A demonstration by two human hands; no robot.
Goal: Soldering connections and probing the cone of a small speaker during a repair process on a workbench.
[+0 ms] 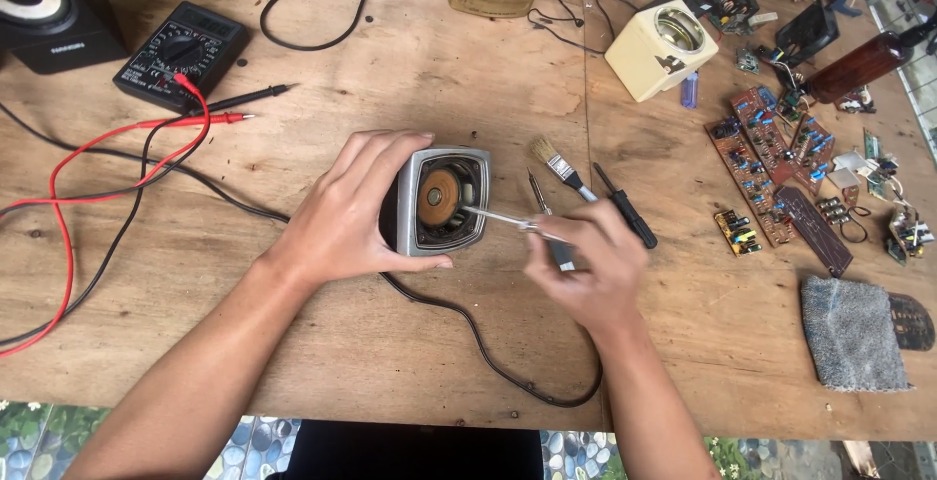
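Our right hand [586,270] pinches a thin metal tool [498,218], prob. a screwdriver, tip w/in the open speaker housing [441,199] at mid-bench. Left hand [346,212] wraps the housing's side, fingers clamped on it. Beside them lie a brush [560,167] & a black-handled driver [625,205]; multimeter [182,54] sits far left.

left hand [342,212]: bare, no glove, no ring seen, fingers long and slim
right hand [586,267]: bare, no glove, no ring seen, knuckles face the camera
left forearm [195,373]: bare to frame edge, no sleeve, no watch or band at the wrist
right forearm [654,402]: bare to frame edge, no sleeve, no watch or band
nails: short, unpainted where visible
clothing [420,451]: dark, plain patch at bottom centre between the forearms, kind of garment cannot be told
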